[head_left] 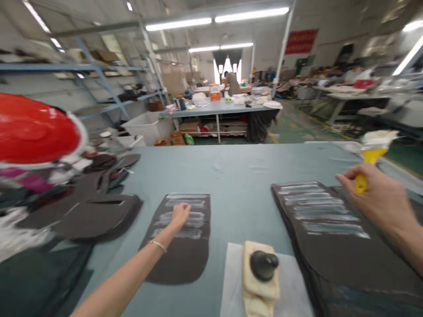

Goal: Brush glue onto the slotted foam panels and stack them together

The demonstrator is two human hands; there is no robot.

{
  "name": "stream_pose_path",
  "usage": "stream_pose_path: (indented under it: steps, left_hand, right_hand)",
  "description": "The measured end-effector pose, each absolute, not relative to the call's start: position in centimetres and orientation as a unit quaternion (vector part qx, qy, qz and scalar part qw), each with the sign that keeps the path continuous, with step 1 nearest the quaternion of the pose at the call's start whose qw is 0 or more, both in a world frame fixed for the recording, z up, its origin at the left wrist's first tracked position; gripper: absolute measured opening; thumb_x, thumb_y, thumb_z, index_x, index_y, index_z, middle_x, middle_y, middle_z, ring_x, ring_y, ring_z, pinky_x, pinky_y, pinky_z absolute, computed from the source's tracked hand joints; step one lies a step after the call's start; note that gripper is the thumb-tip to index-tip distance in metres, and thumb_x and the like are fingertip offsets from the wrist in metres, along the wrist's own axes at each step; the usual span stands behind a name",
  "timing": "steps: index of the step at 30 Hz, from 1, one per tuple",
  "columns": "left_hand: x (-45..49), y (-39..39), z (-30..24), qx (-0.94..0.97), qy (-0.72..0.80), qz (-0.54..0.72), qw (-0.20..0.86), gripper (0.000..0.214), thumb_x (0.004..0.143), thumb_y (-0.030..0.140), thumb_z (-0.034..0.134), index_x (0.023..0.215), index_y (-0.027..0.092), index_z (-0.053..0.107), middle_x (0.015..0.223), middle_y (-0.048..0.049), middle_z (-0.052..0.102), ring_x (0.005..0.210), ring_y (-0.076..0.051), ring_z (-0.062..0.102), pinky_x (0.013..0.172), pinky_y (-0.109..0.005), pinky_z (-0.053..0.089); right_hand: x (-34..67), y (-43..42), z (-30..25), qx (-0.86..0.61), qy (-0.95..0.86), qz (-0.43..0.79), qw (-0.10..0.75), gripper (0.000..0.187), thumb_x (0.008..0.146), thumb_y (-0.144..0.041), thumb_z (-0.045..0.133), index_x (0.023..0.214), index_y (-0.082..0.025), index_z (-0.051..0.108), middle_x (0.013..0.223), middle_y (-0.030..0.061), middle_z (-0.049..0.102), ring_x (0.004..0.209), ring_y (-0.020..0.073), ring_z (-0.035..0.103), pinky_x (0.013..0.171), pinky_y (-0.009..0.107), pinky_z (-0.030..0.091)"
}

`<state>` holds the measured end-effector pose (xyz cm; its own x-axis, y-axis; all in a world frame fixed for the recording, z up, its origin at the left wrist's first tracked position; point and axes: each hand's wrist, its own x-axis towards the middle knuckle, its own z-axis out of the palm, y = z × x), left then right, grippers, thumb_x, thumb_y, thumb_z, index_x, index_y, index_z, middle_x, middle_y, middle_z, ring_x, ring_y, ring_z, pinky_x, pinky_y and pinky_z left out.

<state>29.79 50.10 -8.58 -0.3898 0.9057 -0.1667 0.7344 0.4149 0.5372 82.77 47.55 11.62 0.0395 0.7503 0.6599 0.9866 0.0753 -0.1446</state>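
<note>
My right hand point(383, 193) is closed round the yellow handle of a paintbrush point(373, 154), its pale bristles pointing up. It is over the right side of a stack of dark panels point(343, 251), whose top sheet bears several whitish wet-looking streaks. My left hand point(180, 214), a thin band at its wrist, reaches over a single dark panel point(178, 259) with similar streaks. Its fingers are pinched together at the streaked upper part; what is between them, if anything, is hidden. Between the panels stands a cream-coloured block-like tool with a black knob point(263, 265), on a white sheet point(231, 273).
More dark cut pieces point(99, 215) lie piled on the left of the blue-grey table point(241, 171). A large red object point(36, 130) juts in at the far left. Beyond are a white bin point(148, 125), another cluttered table point(205, 110) and a person point(233, 83) in the distance.
</note>
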Motion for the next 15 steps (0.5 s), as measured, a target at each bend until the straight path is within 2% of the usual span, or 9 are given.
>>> stream_pose_path:
  steps: [3, 6, 8, 10, 12, 15]
  left_hand:
    - [22.3, 47.3, -9.0, 0.429, 0.869, 0.184, 0.164, 0.036, 0.079, 0.034, 0.046, 0.109, 0.016, 0.055, 0.118, -0.0141, 0.057, 0.118, -0.025, 0.048, 0.098, -0.037, 0.037]
    - [17.2, 45.4, -9.5, 0.377, 0.900, 0.170, 0.141, 0.044, 0.077, 0.036, 0.050, 0.115, 0.013, 0.050, 0.123, -0.0190, 0.052, 0.118, -0.030, 0.046, 0.095, -0.040, 0.037]
    - [14.8, 44.6, -10.1, 0.363, 0.907, 0.163, 0.140, 0.049, 0.076, 0.036, 0.052, 0.118, 0.010, 0.046, 0.126, -0.0219, 0.048, 0.119, -0.033, 0.045, 0.094, -0.043, 0.037]
    - [12.8, 44.2, -11.0, 0.365, 0.904, 0.160, 0.152, 0.051, 0.075, 0.035, 0.054, 0.118, 0.010, 0.045, 0.127, -0.0224, 0.048, 0.119, -0.033, 0.044, 0.094, -0.043, 0.037]
    - [11.3, 44.3, -11.9, 0.379, 0.896, 0.159, 0.170, 0.051, 0.073, 0.033, 0.057, 0.117, 0.011, 0.046, 0.125, -0.0209, 0.049, 0.119, -0.032, 0.045, 0.093, -0.041, 0.037]
    - [9.5, 45.0, -13.2, 0.409, 0.877, 0.165, 0.192, 0.052, 0.072, 0.033, 0.058, 0.117, 0.013, 0.045, 0.125, -0.0181, 0.051, 0.120, -0.030, 0.045, 0.093, -0.037, 0.038]
  right_hand:
    - [73.5, 44.7, 15.1, -0.626, -0.706, -0.125, 0.307, 0.049, 0.074, -0.076, 0.031, 0.074, -0.030, 0.046, 0.056, 0.0020, 0.048, 0.041, 0.0183, 0.041, 0.044, 0.031, 0.029]
    - [62.9, 41.9, 14.5, -0.569, -0.757, 0.006, 0.321, 0.044, 0.072, -0.073, 0.039, 0.073, -0.030, 0.046, 0.060, 0.0016, 0.054, 0.041, 0.0175, 0.046, 0.044, 0.031, 0.035]
    - [55.8, 41.2, 11.4, -0.540, -0.772, 0.092, 0.321, 0.035, 0.076, -0.063, 0.044, 0.072, -0.028, 0.045, 0.064, 0.0026, 0.058, 0.047, 0.0177, 0.051, 0.047, 0.030, 0.038]
    - [49.6, 41.7, 6.3, -0.540, -0.776, 0.164, 0.281, 0.022, 0.080, -0.048, 0.047, 0.076, -0.027, 0.043, 0.068, 0.0017, 0.059, 0.054, 0.0177, 0.055, 0.051, 0.028, 0.038]
    - [45.0, 43.0, 0.4, -0.570, -0.760, 0.189, 0.247, 0.014, 0.079, -0.037, 0.049, 0.077, -0.026, 0.040, 0.067, 0.0004, 0.058, 0.058, 0.0177, 0.056, 0.054, 0.026, 0.037]
    - [40.7, 45.0, -7.6, -0.664, -0.701, 0.180, 0.187, 0.017, 0.076, -0.026, 0.053, 0.079, -0.025, 0.037, 0.063, -0.0024, 0.052, 0.058, 0.0177, 0.055, 0.057, 0.026, 0.036]
